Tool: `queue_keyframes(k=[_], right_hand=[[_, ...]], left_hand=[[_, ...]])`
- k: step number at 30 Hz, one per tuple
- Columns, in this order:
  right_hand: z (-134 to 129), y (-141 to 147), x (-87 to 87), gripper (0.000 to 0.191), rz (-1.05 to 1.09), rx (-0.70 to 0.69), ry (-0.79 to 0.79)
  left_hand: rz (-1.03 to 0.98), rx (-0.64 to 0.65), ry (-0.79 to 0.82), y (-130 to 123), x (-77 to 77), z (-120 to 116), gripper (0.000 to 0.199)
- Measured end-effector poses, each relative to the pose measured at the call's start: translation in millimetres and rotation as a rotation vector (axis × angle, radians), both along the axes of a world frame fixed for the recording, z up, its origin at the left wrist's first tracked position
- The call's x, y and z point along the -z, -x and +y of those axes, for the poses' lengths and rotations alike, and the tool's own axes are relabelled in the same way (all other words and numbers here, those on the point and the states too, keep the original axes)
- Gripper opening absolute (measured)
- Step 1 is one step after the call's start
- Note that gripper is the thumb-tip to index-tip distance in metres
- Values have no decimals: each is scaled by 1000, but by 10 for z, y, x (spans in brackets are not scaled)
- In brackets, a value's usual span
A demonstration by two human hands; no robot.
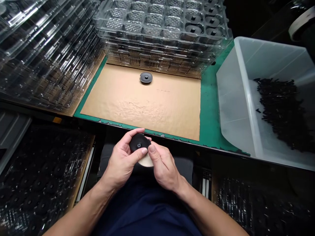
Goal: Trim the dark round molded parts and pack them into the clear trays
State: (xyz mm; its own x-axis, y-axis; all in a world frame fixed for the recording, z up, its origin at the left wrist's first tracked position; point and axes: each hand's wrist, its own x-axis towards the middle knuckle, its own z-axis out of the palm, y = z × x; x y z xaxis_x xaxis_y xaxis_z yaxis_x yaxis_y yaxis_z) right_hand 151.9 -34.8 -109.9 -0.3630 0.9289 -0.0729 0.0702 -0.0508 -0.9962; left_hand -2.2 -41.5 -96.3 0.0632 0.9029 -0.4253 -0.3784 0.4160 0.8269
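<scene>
On the head feed I note the left hand (120,159) and right hand (165,166) both gripping a black rounded part (137,141), off-white piece (147,161) beneath, just short of the green tabletop (210,108). Beyond, a black oval part (146,78) lies on cardboard (147,111); a clear tray stack (157,47) blocks its far side, leftward trays (49,49) and a translucent bin (230,95) flank it.

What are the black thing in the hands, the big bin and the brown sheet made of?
Black thing: probably plastic, dull and dark. Big bin: likely plastic, with cloudy, whitish walls. Brown sheet: looks like cardboard, matte and wrinkled.
</scene>
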Motion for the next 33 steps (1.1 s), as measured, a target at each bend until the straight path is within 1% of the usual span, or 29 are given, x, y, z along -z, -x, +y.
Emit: queue_keyframes(k=[2, 4, 7, 10, 15, 20, 22, 24, 26, 29, 31, 33], right_hand=[[-12, 2, -3, 41, -51, -42, -75], [-26, 8, 5, 37, -84, -61, -117], [-43, 16, 22, 32, -121, -58, -150], [-45, 6, 23, 31, -99, -61, -151], [-3, -46, -11, 37, -41, -55, -80], [56, -90, -9, 45, 17, 19, 95], [77, -102, 14, 48, 38, 22, 135], [119, -114, 36, 50, 39, 11, 142], [208, -130, 50, 50, 3, 18, 116], [461, -151, 49, 39, -128, 110, 28], [696, -148, 41, 30, -213, 181, -72], [961, -119, 39, 27, -313, 193, -209]], left_hand=[[81, -43, 11, -33, 9, 25, 45], [102, -98, 51, -55, 16, 62, 39], [31, -141, 166, -48, 28, 128, 38], [-18, -116, 251, 7, 40, 199, 40], [29, -114, 258, 58, 33, 258, 46], [46, -139, 241, -12, 5, 166, 45], [51, -141, 219, -27, -9, 135, 44], [77, -182, 213, -8, -28, 136, 47], [102, -255, 225, 51, -47, 176, 52], [139, -369, 230, 185, -59, 298, 63], [148, -422, 210, 258, -61, 407, 65], [142, -456, 152, 289, -80, 533, 63]])
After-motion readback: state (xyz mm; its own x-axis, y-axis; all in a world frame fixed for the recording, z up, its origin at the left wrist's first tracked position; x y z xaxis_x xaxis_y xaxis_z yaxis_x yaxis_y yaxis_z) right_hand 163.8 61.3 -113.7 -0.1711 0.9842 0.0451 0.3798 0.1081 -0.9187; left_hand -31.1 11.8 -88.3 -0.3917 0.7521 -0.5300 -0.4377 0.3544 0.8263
